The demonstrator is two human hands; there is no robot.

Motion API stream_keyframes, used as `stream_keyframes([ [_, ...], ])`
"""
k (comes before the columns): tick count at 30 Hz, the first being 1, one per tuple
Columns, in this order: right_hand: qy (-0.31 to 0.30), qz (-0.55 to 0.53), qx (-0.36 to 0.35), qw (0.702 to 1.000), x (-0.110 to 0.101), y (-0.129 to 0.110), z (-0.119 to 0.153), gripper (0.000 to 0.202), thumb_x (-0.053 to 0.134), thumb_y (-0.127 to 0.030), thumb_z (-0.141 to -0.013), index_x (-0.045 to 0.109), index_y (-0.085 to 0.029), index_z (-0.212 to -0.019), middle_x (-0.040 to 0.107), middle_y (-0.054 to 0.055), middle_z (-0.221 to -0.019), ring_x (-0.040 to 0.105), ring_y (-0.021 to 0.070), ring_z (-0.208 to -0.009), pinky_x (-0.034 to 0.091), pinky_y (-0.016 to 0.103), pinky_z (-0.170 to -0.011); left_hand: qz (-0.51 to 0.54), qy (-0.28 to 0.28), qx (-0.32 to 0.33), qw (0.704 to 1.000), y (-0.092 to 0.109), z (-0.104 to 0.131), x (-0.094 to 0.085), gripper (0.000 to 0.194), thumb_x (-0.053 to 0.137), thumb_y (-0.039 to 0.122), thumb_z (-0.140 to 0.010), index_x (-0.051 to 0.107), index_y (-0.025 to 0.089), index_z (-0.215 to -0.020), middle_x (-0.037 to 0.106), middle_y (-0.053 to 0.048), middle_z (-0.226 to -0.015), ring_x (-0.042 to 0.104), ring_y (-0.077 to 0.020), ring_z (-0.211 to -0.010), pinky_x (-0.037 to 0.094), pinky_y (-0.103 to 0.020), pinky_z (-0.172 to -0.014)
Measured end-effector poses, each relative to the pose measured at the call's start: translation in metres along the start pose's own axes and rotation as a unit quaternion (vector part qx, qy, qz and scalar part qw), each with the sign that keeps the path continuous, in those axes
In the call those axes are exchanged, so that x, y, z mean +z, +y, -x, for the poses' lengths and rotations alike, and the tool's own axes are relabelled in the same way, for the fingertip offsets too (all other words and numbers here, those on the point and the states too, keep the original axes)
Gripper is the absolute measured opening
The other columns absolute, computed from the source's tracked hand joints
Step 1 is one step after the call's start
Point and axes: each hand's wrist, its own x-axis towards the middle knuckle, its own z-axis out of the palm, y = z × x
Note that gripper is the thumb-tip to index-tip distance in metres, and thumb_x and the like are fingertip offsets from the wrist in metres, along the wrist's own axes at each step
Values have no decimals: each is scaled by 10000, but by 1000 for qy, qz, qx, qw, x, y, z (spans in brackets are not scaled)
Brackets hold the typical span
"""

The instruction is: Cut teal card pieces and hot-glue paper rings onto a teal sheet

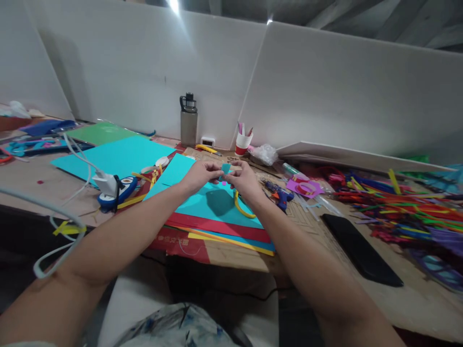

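Head view, frame center: the fingers of your left hand [202, 174] and right hand [246, 180] pinch the small blue paper [225, 168], presumably steadying it above the blue sheet [191, 208].

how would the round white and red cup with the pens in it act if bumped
The round white-and-red cup would probably tip fairly easily, since slender pens stick up above its rim. It looks like thin paper, so it may dent if squeezed. Once over, its round sides would likely let it roll.
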Motion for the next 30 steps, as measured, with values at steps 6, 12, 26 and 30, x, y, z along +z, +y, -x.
stream_keyframes([
  [6, -22, 40, -39, 998, 5, 4, 0, 529, 662, -260, -682, 451, -174, -1160, 595, -45, -673, 576, 127, -577, 481, 245, -525, 48, 25, -69, 996, -3, 2, 4, 301, 793, 377, -597, 651, 136, -710, 655, -18, -692, 602, -115, -643, 477, -233, -586],
  [12, 18, 315, -199, 928, 5, -5, 10, 660, 667, -132, -720, 459, -238, -1337, 578, 94, -1094, 603, 215, -923, 505, 395, -835, 57, 67, -86, 992, 2, 3, 5, 323, 771, 366, -626, 536, 147, -658, 633, -9, -618, 616, -130, -579, 484, -261, -584],
  [26, 10, 350, -275, 895, 6, 9, 5, 537, 587, -103, -750, 516, -187, -1275, 549, 127, -1166, 536, 268, -1103, 474, 449, -957, 128, 41, -44, 990, -3, 1, 9, 334, 812, 348, -621, 579, 112, -657, 623, -13, -600, 609, -124, -573, 503, -263, -600],
  [30, 16, 274, -258, 926, 8, 9, 3, 533, 613, -154, -744, 514, -194, -1267, 557, 116, -1139, 588, 232, -983, 522, 415, -872, 175, 3, -59, 983, -4, 0, 6, 326, 784, 372, -668, 585, 122, -734, 685, -56, -725, 643, -138, -638, 510, -263, -624],
])
